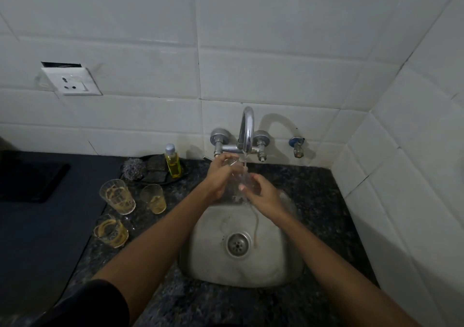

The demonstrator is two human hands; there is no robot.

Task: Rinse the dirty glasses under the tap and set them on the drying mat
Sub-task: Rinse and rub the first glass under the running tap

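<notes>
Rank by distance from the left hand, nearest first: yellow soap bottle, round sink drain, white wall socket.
From the left hand:
1. Yellow soap bottle, just to its left by the wall.
2. Round sink drain, below in the steel basin.
3. White wall socket, far up-left on the tiles.

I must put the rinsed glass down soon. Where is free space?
The dark mat, left of the three dirty glasses, is bare. The counter right of the sink is bare too. Between glasses and soap bottle it is crowded.
</notes>
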